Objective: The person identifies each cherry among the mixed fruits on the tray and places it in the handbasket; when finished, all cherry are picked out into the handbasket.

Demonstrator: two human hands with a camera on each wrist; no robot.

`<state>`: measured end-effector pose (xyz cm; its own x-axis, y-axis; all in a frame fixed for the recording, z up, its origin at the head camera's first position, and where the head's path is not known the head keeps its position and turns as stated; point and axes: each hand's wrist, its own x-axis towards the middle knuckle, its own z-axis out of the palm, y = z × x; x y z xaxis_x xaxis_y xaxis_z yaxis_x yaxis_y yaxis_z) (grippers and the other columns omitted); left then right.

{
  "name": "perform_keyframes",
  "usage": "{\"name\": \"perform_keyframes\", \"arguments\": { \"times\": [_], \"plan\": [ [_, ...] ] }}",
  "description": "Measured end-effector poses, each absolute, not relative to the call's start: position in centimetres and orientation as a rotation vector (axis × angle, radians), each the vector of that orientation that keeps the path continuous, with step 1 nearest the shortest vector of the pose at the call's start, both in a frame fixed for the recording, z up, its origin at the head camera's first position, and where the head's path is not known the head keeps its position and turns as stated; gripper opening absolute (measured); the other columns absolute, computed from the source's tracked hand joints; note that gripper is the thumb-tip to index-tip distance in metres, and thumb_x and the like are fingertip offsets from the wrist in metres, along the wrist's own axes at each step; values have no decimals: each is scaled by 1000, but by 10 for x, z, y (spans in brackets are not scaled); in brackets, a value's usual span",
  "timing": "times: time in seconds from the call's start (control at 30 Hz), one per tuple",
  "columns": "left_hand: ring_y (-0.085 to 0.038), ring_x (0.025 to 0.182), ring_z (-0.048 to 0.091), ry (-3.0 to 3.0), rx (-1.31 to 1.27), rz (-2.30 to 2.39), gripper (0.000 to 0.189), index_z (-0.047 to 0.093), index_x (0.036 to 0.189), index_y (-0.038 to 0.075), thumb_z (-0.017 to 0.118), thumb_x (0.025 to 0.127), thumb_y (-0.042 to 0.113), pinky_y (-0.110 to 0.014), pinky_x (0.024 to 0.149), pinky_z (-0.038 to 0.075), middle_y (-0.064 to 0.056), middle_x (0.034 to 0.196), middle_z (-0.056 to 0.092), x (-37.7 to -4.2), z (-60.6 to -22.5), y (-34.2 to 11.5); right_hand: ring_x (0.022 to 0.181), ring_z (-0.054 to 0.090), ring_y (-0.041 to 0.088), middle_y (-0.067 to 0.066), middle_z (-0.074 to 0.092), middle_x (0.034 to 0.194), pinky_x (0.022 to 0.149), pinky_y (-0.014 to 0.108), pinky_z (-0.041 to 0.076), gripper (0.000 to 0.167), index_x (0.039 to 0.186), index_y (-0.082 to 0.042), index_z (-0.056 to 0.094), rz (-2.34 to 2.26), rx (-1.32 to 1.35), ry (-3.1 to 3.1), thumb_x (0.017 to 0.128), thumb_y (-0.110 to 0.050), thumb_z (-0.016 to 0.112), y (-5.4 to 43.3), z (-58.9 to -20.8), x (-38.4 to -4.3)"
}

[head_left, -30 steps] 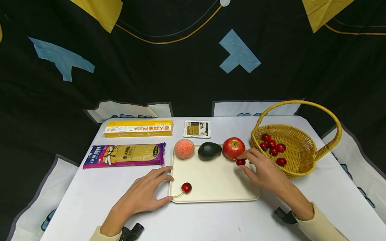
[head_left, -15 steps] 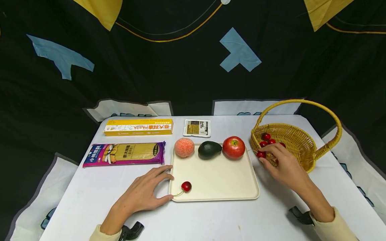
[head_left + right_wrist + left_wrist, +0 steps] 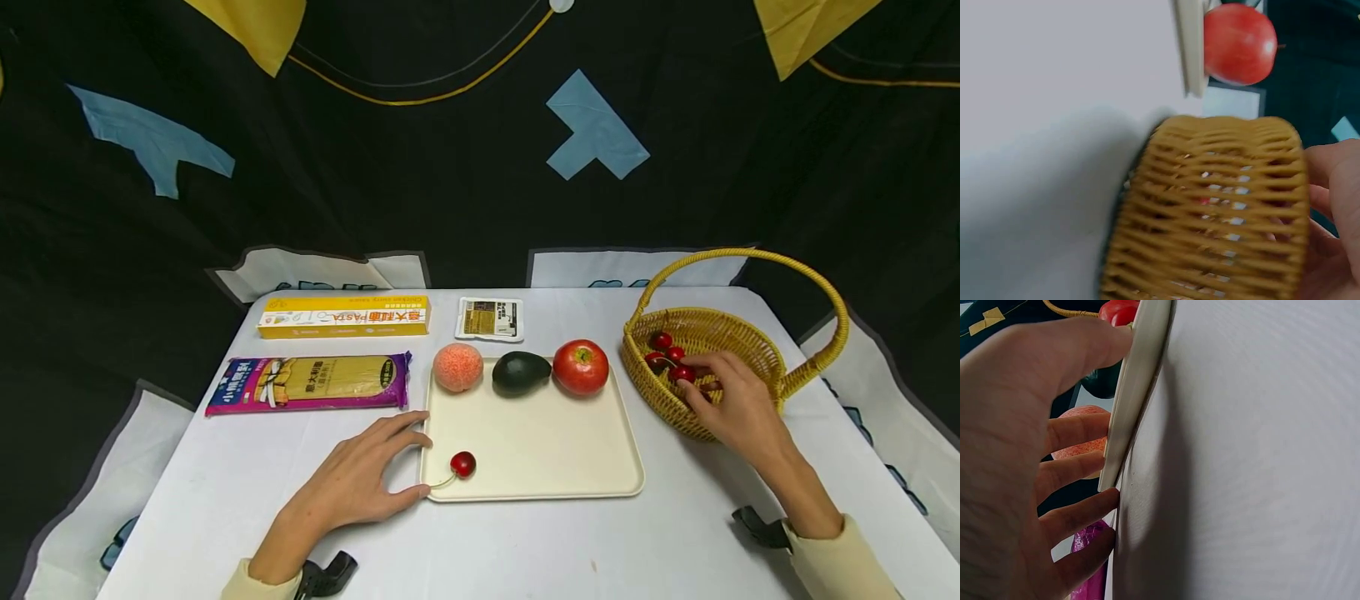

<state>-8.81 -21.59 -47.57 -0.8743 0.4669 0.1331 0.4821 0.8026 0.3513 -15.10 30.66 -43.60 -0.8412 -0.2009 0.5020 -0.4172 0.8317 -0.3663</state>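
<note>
My left hand (image 3: 367,475) lies at the left end of a cream tray (image 3: 540,454), its spread fingertips and thumb right at the rim. In the left wrist view, the thumb (image 3: 1094,347) reaches the tray edge. Close to that thumb, a cherry (image 3: 462,464) with a stem rests on the tray. My right hand (image 3: 731,404) is inside the yellow wicker basket (image 3: 652,396), thumb and index finger pinching a cherry (image 3: 682,374). Several other cherries (image 3: 661,340) lie beside it, some hidden by the hand. The basket wall (image 3: 1210,206) hides the fingertips in the right wrist view.
Along the tray's back edge sit a peach-like fruit (image 3: 458,367), an avocado (image 3: 521,373) and an apple (image 3: 581,367). A purple spaghetti pack (image 3: 311,384), a yellow pasta box (image 3: 345,317) and a small sachet (image 3: 491,319) lie behind and left. The basket's handle (image 3: 750,254) arches overhead.
My right hand has carried a cherry from beside the apple, over the tray's right edge, into the basket. The left hand stays at the tray rim.
</note>
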Motion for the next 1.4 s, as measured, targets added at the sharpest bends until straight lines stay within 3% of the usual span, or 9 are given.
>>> {"name": "perform_keyframes", "arguments": {
  "times": [0.2, 0.4, 0.83, 1.1, 1.4],
  "plan": [
    [-24, 148, 51, -2945, -782, -576, 50, 70, 127, 33, 85, 85, 55, -53, 109, 53, 7, 165, 48, -89, -477, -217, 93, 71, 41, 22, 69, 110, 71, 53, 61, 33, 118, 2, 74, 652, 408, -2620, 88, -3, 86, 317, -440, -161],
    [-23, 149, 51, -2948, -779, -588, 50, 70, 127, 33, 85, 85, 56, -52, 108, 54, 7, 165, 48, -89, -476, -217, 96, 69, 48, 30, 68, 114, 73, 62, 60, 32, 117, 5, 72, 644, 386, -2737, 90, -7, 85, 326, -437, -170],
    [-22, 148, 51, -2943, -784, -577, 50, 70, 127, 33, 85, 85, 57, -52, 106, 55, 8, 165, 48, -89, -476, -217, 103, 66, 49, 32, 66, 116, 83, 66, 57, 34, 121, 8, 69, 610, 377, -2883, 91, -4, 81, 344, -437, -186],
    [-22, 148, 52, -2934, -777, -573, 51, 70, 127, 34, 85, 84, 57, -52, 103, 56, 9, 165, 48, -88, -477, -217, 95, 67, 40, 27, 70, 109, 80, 60, 59, 33, 119, 6, 70, 610, 425, -2977, 90, -5, 81, 350, -436, -192],
    [-22, 148, 52, -2931, -785, -574, 50, 70, 127, 34, 85, 84, 57, -52, 104, 56, 8, 165, 48, -89, -478, -216, 99, 71, 44, 29, 73, 111, 84, 62, 60, 33, 120, 8, 70, 624, 417, -3049, 92, -6, 81, 352, -432, -195]
  ]
}}
